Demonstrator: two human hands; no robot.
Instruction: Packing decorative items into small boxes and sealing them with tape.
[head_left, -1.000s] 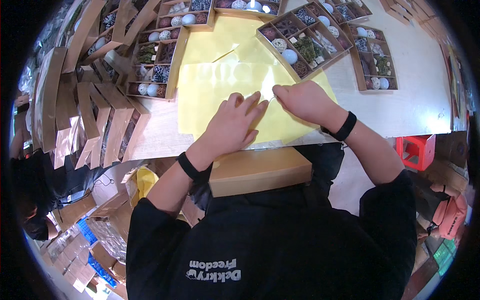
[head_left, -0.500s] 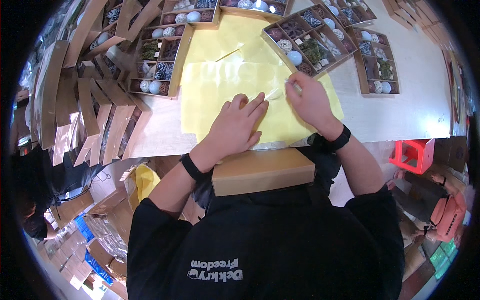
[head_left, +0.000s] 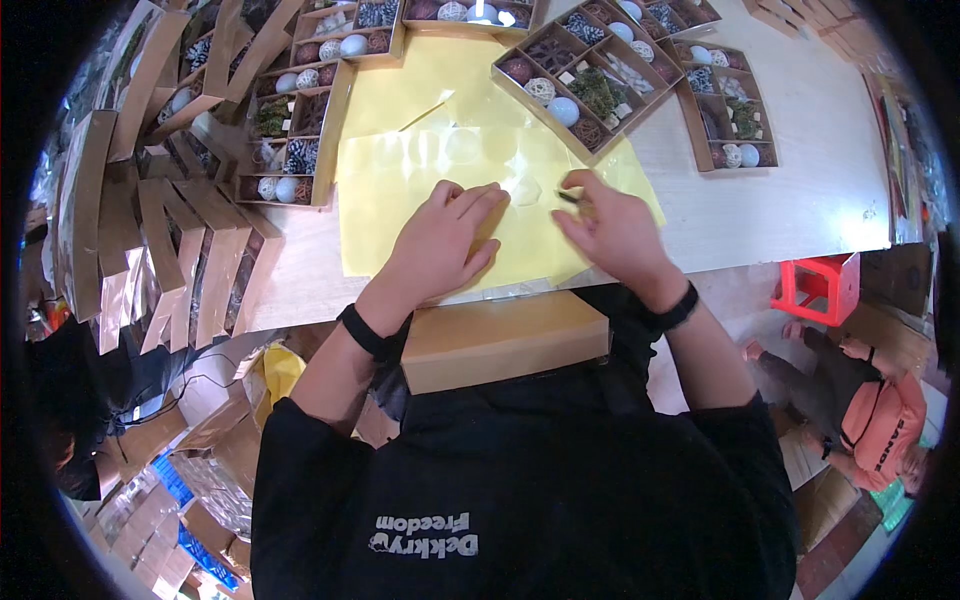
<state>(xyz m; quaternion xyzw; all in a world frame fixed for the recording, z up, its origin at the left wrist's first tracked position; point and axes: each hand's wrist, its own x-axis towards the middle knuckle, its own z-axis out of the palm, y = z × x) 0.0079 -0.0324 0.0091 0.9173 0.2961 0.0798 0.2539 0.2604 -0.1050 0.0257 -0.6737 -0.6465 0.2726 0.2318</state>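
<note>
Fingers of the left hand [head_left: 440, 245] lie spread flat on the yellow sheet [head_left: 400, 190], while the right hand [head_left: 612, 232] beside it pinches a small clear sticker [head_left: 523, 190] at the fingertips, compartment boxes [head_left: 590, 75] lying beyond.
</note>
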